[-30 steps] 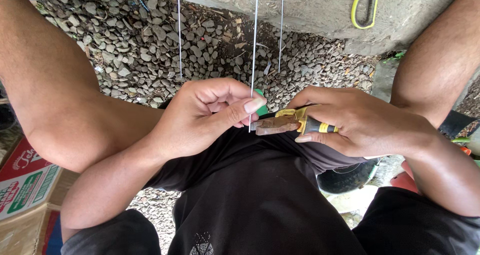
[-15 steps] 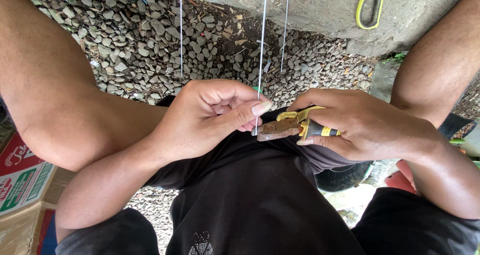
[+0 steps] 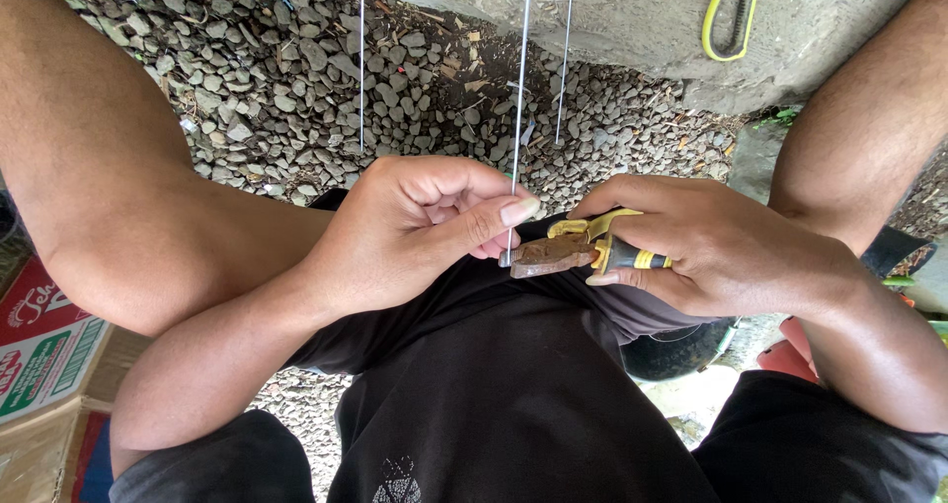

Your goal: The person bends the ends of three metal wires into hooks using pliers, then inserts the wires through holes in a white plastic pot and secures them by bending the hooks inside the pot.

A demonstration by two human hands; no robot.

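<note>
My left hand (image 3: 425,229) is curled, its thumb and fingers pinching the near end of a thin straight metal wire (image 3: 519,108) that runs up and away over the gravel. My right hand (image 3: 711,246) grips rusty pliers (image 3: 563,253) with yellow-and-black handles. The pliers' jaws meet the wire's end right beside my left thumb tip. Two more thin wires (image 3: 564,59) lie alongside, one to the left and one to the right. Both hands work above my lap in dark clothing.
Grey gravel (image 3: 257,78) covers the ground ahead, with a concrete slab (image 3: 632,19) beyond it bearing a yellow-and-black strap (image 3: 733,14). Cardboard boxes (image 3: 39,365) sit at the lower left. A black round object (image 3: 681,350) lies beneath my right forearm.
The hands and pliers have stayed together on the wire end, shifting only slightly to the right in view. The left thumb has stretched out toward the pliers' jaws.
</note>
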